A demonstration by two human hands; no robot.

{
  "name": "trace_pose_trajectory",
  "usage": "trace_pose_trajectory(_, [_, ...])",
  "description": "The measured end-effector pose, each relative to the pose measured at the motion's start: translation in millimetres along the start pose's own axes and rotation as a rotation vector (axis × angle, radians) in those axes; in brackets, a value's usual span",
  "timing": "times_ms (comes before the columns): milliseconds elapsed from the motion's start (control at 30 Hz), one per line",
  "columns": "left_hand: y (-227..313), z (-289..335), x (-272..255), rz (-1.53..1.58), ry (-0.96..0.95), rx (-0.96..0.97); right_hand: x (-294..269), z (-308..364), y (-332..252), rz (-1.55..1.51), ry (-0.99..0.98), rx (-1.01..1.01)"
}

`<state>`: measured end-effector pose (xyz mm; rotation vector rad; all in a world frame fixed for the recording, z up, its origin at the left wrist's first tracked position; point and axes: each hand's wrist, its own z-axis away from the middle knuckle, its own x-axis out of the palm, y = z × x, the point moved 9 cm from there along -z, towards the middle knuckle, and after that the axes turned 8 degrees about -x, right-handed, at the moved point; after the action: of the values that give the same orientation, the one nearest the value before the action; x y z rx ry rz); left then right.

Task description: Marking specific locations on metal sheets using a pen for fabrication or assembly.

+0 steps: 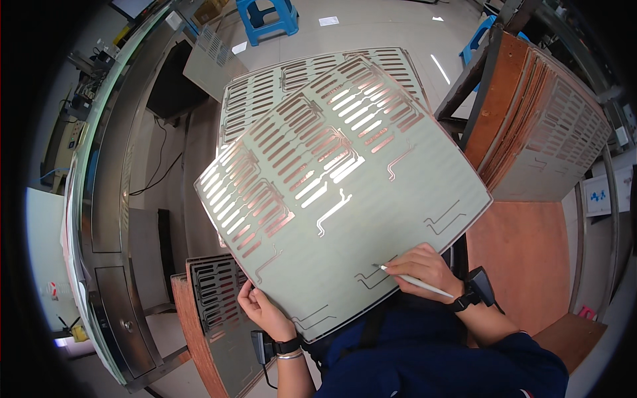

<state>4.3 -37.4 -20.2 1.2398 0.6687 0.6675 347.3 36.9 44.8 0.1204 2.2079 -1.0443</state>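
Observation:
A large pale grey-green circuit panel (391, 212) with shiny copper traces lies tilted in front of me, its near edge against my lap. My left hand (265, 313) grips its lower left edge, fingers curled round the rim. In my right hand (423, 270) is a slim white pen-like tool (430, 287), pinched between thumb and fingers. Its thin dark tip points at the bent trace lines near the panel's near edge; whether it touches the surface I cannot tell. Beneath the far side of this panel lies another similar panel (255, 89).
At right, a stack of panels (564, 126) leans on a rack over a reddish-brown board (524, 259). More panels (222, 331) stand upright at lower left. A metal workbench (109, 219) runs along the left, and a blue stool (269, 23) stands on the floor beyond.

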Motion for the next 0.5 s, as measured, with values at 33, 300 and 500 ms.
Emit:
trace_pose_trajectory(33, [0.5,-0.4,-0.4,-0.001,0.004,0.013,-0.8,-0.4,-0.6,0.0,0.0,0.0])
trace_pose_trajectory(300, [2.6,1.7,0.3,0.003,-0.002,0.004,-0.8,0.4,-1.2,-0.014,-0.004,-0.007])
trace_pose_trajectory(500, [2.3,2.6,2.6,0.008,0.012,0.013,-2.5,0.5,-1.5,-0.015,0.003,-0.002])
